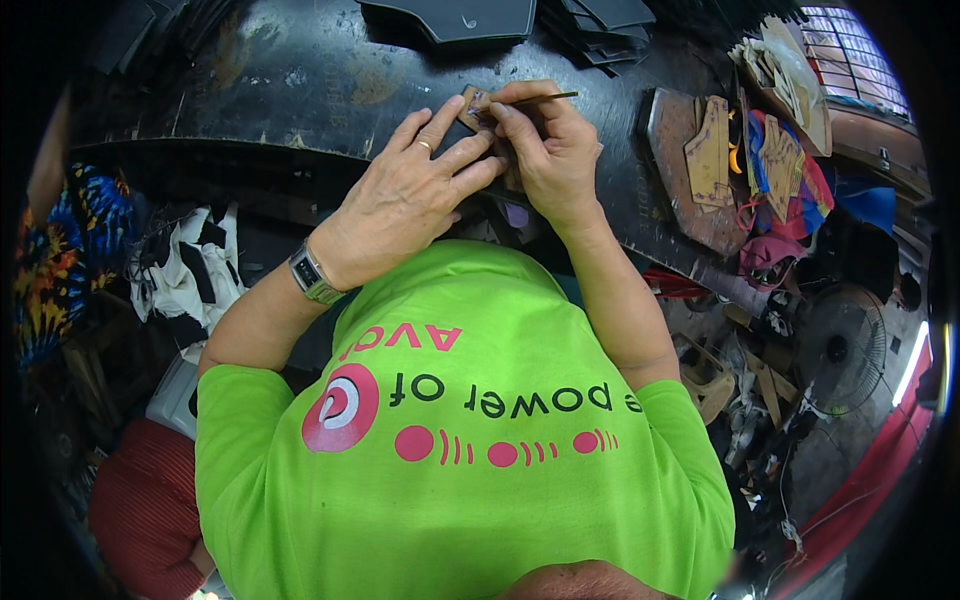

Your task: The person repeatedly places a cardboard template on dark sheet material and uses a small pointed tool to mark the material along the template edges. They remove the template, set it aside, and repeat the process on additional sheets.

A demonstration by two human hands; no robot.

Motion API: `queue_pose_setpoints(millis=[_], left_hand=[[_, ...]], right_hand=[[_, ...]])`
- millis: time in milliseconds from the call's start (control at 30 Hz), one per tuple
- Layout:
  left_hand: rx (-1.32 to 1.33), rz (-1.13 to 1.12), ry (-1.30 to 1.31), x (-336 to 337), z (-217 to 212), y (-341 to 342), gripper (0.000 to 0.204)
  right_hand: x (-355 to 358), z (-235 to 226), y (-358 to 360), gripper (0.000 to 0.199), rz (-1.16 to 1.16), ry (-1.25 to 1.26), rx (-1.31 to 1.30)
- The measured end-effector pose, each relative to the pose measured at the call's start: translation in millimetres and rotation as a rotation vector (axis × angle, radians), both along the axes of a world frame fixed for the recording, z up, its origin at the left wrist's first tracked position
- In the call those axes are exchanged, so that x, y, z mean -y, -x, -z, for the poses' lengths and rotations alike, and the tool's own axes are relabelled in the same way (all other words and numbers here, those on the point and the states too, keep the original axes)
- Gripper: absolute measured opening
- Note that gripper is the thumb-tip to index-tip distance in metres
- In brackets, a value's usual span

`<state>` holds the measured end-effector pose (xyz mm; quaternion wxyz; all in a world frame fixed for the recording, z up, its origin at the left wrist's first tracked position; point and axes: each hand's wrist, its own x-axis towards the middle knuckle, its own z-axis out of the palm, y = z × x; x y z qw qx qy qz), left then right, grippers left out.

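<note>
My left hand (405, 190) lies over the near edge of the dark worktable, fingers stretched out and spread. Its fingertips press on a small brown template (470, 97) that sits on the black surface. A ring and a wristwatch (312, 276) are on this arm. Close against it, my right hand (555, 150) is closed around a thin pen-like stick (550, 97), pinched between thumb and fingers. The stick slants out to the right. Its working tip is hidden by the fingers. What lies under the template is mostly covered by my hands.
Black sheet pieces (455, 20) lie at the table's far side, with more stacked (605, 30) beside them. At right, brown templates (708, 155) rest on a dark board. A fan (845, 348) stands farther right. Another person's red sleeve (145, 510) shows at lower left, near white scraps (190, 265).
</note>
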<state>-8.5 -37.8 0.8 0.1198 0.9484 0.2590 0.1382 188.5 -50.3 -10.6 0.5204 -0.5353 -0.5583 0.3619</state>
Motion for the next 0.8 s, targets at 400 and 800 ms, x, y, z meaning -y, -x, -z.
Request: queue_pose_setpoints(millis=[400, 800], left_hand=[[0.002, 0.015, -0.010, -1.8, -2.5, -0.7, 0.052], [-0.050, -0.010, 0.110, -0.5, -7.3, -0.2, 0.070]], right_hand=[[-15.4, -1.2, -6.5, 0.008, 0.056, 0.161, -0.220], [-29.0, 6.1, -27.7, 0.011, -0.091, 0.062, -0.807]])
